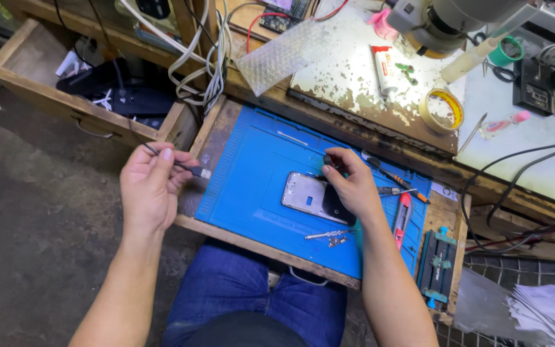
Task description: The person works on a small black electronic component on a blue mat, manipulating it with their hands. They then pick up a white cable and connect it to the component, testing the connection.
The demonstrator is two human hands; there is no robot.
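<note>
Nearest to us, our knees in blue jeans (252,302) sit under a pulled-out wooden tray (271,247) that carries a blue work mat (252,173). Our left hand (149,189) hangs just off the tray's left edge, its fingers closed on a thin dark cable (178,165) whose metal plug (204,173) points toward the mat's left border. Our right hand (353,186) rests near the middle of the mat, fingertips pinched on a small dark part (327,160) while the palm lies on a phone (308,195) that is flat on the mat, its silvery inner frame up. Just below the phone, near the mat's front edge, lies a small metal piece (329,237). At the mat's right edge we see a red-handled cutter (401,218) and an orange-tipped tool (399,191), and beyond them, at the tray's right corner, a dark clamp fixture with teal knobs (438,263). Farther back, on the bench (348,77) with its peeling white top, a roll of yellowish tape (441,110) sits near the front edge, a white tube with a red band (383,69) lies behind it, and a sheet of bubble wrap (282,54) overhangs the left corner. To the far left, an open wooden drawer (46,90) holds dark cloth-like things and white scraps; we cannot tell what they are. A bundle of grey cables (210,64) drops between drawer and bench.
</note>
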